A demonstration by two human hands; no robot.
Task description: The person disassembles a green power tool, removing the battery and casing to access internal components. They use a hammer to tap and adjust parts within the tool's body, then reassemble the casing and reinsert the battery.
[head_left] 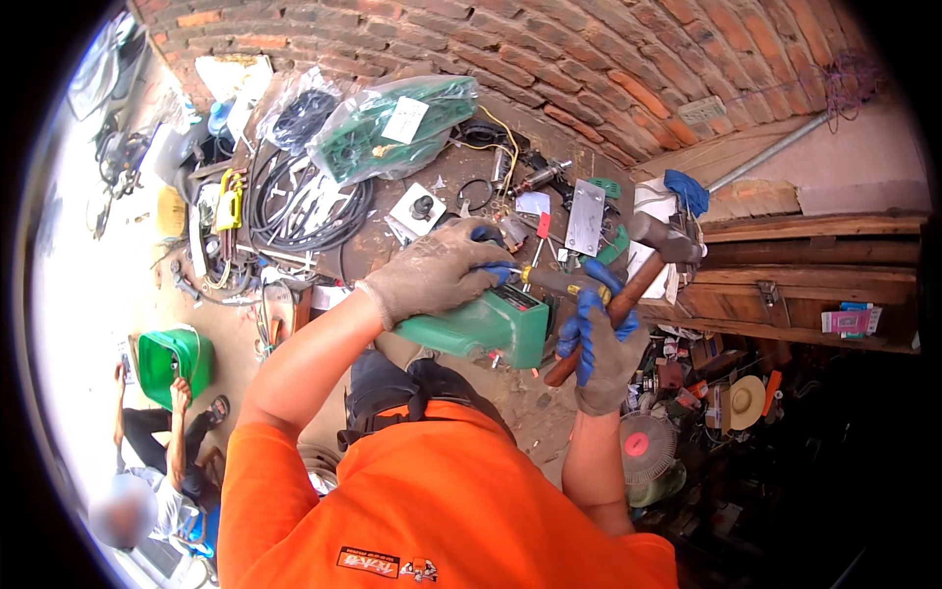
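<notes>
My left hand (437, 273), in a grey glove with blue fingertips, is closed at the shaft of a screwdriver (559, 282) with a yellow and black handle. The screwdriver lies sideways, its handle pointing toward my right hand. Just below it, a green machine housing (476, 329) sits at the table's near edge, with my left hand over its top. My right hand (606, 344), gloved alike, grips a hammer (643, 285) by its wooden handle. The hammer's metal head is up and to the right. Where the screwdriver's tip rests is hidden by my left fingers.
On the workbench lie a plastic-wrapped green part (392, 128), coiled black cable (314, 226), a metal plate (587, 218) and a blue cloth (687, 191). A brick wall (549, 59) stands behind. At left, another person sits by a green bucket (177, 365). A fan (650, 447) stands at lower right.
</notes>
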